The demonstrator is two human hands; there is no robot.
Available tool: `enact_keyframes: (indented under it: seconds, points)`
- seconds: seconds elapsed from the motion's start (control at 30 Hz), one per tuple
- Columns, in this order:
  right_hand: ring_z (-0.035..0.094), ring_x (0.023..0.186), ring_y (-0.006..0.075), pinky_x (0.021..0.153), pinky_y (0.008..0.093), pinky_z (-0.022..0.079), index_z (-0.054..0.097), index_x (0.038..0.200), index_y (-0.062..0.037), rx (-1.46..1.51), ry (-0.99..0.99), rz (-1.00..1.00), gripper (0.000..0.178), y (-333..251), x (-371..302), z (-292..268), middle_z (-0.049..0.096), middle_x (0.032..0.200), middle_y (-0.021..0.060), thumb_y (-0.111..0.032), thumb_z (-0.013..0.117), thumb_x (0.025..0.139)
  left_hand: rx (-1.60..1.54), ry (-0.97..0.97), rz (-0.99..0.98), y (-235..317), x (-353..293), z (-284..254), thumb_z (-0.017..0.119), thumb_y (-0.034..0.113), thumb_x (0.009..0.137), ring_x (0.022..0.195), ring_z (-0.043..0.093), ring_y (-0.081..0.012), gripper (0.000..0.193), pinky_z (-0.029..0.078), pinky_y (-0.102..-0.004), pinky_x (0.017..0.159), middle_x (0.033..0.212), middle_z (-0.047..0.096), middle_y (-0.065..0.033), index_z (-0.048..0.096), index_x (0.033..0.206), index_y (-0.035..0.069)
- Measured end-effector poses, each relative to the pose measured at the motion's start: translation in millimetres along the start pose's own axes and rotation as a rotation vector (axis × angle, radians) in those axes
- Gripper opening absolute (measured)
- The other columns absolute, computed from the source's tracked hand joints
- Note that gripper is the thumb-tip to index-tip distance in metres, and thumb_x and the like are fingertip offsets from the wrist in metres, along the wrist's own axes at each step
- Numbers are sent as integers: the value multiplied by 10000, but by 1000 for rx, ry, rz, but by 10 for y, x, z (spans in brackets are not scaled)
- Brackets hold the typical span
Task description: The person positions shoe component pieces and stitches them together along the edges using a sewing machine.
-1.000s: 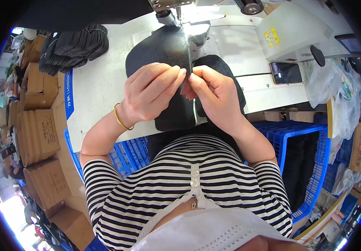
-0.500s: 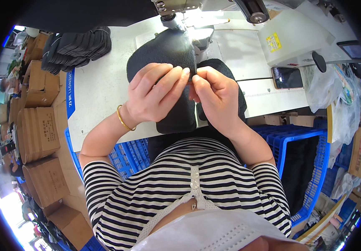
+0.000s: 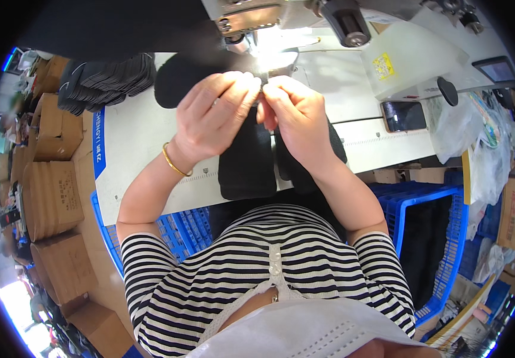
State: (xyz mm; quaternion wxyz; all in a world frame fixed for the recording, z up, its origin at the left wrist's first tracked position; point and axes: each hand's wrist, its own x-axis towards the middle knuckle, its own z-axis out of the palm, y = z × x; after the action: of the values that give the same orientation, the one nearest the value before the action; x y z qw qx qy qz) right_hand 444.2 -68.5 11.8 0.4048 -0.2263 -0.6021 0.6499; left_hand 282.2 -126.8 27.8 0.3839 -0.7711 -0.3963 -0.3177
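Both my hands are raised close together in front of the lit head of a sewing machine. My left hand, a gold bangle at its wrist, pinches the edge of a black padded fabric piece. Against it, my right hand pinches the same edge between thumb and fingers. One rounded end of the fabric spreads to the left of my left hand; the lower part hangs toward the table's front edge. More black fabric lies under my right forearm. My fingertips hide the exact spot gripped.
A pile of flat black pieces sits on the white table at far left. A phone and clear plastic bags are at right. Blue crates stand below the table, cardboard boxes at left.
Both hands have shifted a little farther up and left, toward the machine head, with the fabric still pinched. Its rounded end has moved left. The whole view has tilted slightly.
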Motion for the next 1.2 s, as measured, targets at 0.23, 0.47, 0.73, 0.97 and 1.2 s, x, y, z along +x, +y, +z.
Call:
enact_keyframes:
  seconds: [0.23, 0.47, 0.73, 0.97, 1.2]
  points:
    - [523, 556, 44, 508, 198, 408, 660, 879, -5, 102, 9, -14, 178, 60, 79, 63, 624, 655, 26, -98, 531, 960, -31, 40, 67, -249, -24, 103, 710, -11, 628, 893, 674, -249, 276, 579, -340, 722, 955, 687, -92, 717, 904, -26]
    - [527, 593, 35, 549, 190, 423, 682, 929, -1, 119, -29, 44, 174, 117, -30, -12, 655, 711, 30, -94, 540, 970, -31, 55, 31, -309, 0, 192, 692, -28, 595, 895, 665, -230, 296, 566, -319, 729, 939, 679, -81, 705, 891, -20]
    - [556, 625, 58, 593, 194, 448, 675, 982, 6, 41, -75, 60, 210, 152, -38, -66, 662, 762, 45, -122, 509, 995, 43, 52, -10, -217, 43, 203, 666, 52, 627, 862, 645, -218, 263, 558, -322, 721, 944, 641, -74, 665, 878, -26]
    - [558, 627, 56, 597, 195, 451, 677, 980, 2, 22, -71, 72, 214, 191, -51, -76, 662, 757, 40, -124, 504, 998, 84, 5, -64, -144, 49, 192, 664, 42, 613, 812, 605, -207, 282, 538, -321, 670, 900, 607, -57, 665, 888, -21]
    - [566, 637, 58, 615, 195, 464, 677, 976, 3, 14, -79, 91, 209, 181, -78, -114, 666, 761, 39, -119, 508, 995, 14, -100, -224, -91, 2, 173, 658, 20, 683, 905, 621, -224, 349, 520, -339, 780, 1008, 627, -73, 660, 1031, 35]
